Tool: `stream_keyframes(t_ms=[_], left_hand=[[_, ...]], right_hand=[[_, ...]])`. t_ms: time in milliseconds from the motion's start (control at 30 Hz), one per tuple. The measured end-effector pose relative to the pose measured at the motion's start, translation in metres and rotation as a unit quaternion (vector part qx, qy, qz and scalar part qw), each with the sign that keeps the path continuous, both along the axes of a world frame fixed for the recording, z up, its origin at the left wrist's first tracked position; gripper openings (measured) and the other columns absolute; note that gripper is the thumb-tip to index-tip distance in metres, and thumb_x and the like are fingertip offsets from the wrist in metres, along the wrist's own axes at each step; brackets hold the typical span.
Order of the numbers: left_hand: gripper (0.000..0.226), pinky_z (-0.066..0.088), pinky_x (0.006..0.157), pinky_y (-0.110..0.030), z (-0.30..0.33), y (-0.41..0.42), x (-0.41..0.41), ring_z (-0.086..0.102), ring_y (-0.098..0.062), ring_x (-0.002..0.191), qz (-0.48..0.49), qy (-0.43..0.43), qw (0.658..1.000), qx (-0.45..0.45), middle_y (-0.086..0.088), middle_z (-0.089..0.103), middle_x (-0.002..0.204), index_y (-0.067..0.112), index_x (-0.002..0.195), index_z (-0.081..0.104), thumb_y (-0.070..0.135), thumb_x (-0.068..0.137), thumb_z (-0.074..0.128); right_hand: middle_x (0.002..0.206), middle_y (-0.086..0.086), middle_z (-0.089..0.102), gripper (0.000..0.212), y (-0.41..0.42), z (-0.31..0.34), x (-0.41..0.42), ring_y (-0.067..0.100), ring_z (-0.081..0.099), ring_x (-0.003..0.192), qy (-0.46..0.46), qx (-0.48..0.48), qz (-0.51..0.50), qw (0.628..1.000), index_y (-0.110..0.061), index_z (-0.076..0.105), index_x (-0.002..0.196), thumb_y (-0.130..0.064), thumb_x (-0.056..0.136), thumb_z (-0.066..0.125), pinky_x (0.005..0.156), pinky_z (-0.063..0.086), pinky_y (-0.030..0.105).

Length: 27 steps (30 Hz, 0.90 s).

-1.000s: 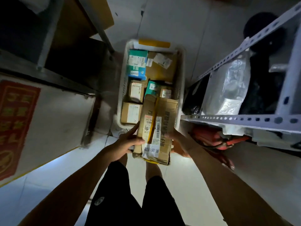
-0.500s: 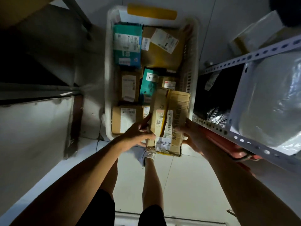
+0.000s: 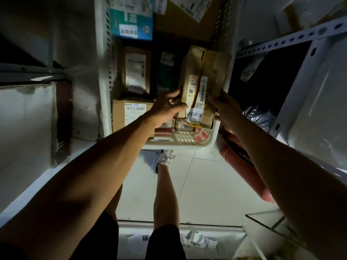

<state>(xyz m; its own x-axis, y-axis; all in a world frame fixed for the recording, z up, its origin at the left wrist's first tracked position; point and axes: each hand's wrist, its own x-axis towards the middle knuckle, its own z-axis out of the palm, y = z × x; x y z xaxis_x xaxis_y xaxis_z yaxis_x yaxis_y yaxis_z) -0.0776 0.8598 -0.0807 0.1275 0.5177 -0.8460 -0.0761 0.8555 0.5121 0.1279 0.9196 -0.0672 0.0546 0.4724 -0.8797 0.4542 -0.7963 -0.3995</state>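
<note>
A long brown cardboard parcel (image 3: 204, 79) with shipping labels and yellow tape lies over the near right part of a white plastic crate (image 3: 178, 145) on the floor. My left hand (image 3: 167, 107) grips the parcel's left side, thumb on top. My right hand (image 3: 225, 109) holds its right side near the crate wall. The crate holds several other parcels: a brown box (image 3: 129, 113) at the near left, a labelled brown box (image 3: 136, 72) behind it, a blue box (image 3: 131, 17) at the far left.
A grey perforated metal shelf (image 3: 293, 36) stands at the right with bagged goods (image 3: 259, 117) under it. A red cylinder (image 3: 242, 166) lies by my right arm. White panels (image 3: 24, 128) line the left. My legs and a white shoe (image 3: 163, 158) stand on the tiled floor.
The camera has dropped closer to the crate. Both hands have carried the long parcel forward and down, from over the crate's near edge to inside it at the right.
</note>
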Motion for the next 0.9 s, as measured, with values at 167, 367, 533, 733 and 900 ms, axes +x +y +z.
stream_keyframes(t_ms=[167, 367, 533, 733, 900], left_hand=[[0.077, 0.056, 0.087, -0.025, -0.015, -0.014, 0.010, 0.059, -0.008, 0.108, -0.013, -0.001, 1.000, -0.014, -0.006, 0.051, 0.150, 0.015, 0.157, 0.033, 0.005, 0.092, 0.072], [0.080, 0.058, 0.097, -0.044, -0.033, -0.047, 0.028, 0.063, -0.024, 0.119, -0.055, 0.005, 0.997, -0.051, -0.011, 0.043, 0.157, 0.021, 0.158, 0.030, 0.006, 0.092, 0.071], [0.083, 0.063, 0.074, -0.028, -0.037, -0.069, 0.041, 0.067, -0.021, 0.108, -0.067, -0.001, 0.996, -0.062, -0.015, 0.039, 0.157, 0.027, 0.159, 0.028, 0.001, 0.091, 0.069], [0.087, 0.063, 0.079, -0.033, -0.027, -0.074, 0.043, 0.059, -0.029, 0.126, 0.000, -0.022, 0.996, -0.083, -0.013, 0.042, 0.156, 0.021, 0.159, 0.028, -0.004, 0.088, 0.072], [0.093, 0.058, 0.097, -0.048, -0.027, -0.091, 0.050, 0.062, -0.023, 0.124, 0.084, -0.065, 0.991, -0.080, -0.012, 0.053, 0.149, 0.030, 0.156, 0.036, -0.016, 0.082, 0.070]], right_hand=[[0.109, 0.001, 0.071, 0.041, -0.016, -0.018, 0.002, 0.011, 0.069, 0.085, -0.033, -0.001, -0.011, 0.999, -0.023, 0.057, 0.140, -0.017, 0.099, 0.061, 0.075, 0.057, 0.037], [0.109, 0.004, 0.070, 0.038, -0.039, -0.035, 0.008, 0.015, 0.066, 0.086, -0.115, 0.002, 0.110, 0.987, -0.016, 0.060, 0.135, -0.012, 0.098, 0.060, 0.068, 0.054, 0.023], [0.109, 0.007, 0.067, 0.042, -0.059, -0.042, 0.011, 0.024, 0.067, 0.087, -0.220, -0.006, 0.226, 0.949, -0.015, 0.052, 0.138, -0.013, 0.097, 0.061, 0.053, 0.047, 0.023], [0.135, 0.005, 0.063, 0.058, -0.059, -0.032, 0.007, 0.029, 0.060, 0.122, -0.210, 0.009, 0.257, 0.943, -0.020, 0.047, 0.144, -0.033, 0.092, 0.070, 0.097, 0.051, 0.037], [0.145, 0.004, 0.054, 0.118, -0.064, -0.020, -0.005, 0.027, 0.051, 0.133, -0.159, 0.035, 0.252, 0.954, -0.022, 0.033, 0.150, -0.073, 0.056, 0.083, 0.108, 0.045, 0.041]])
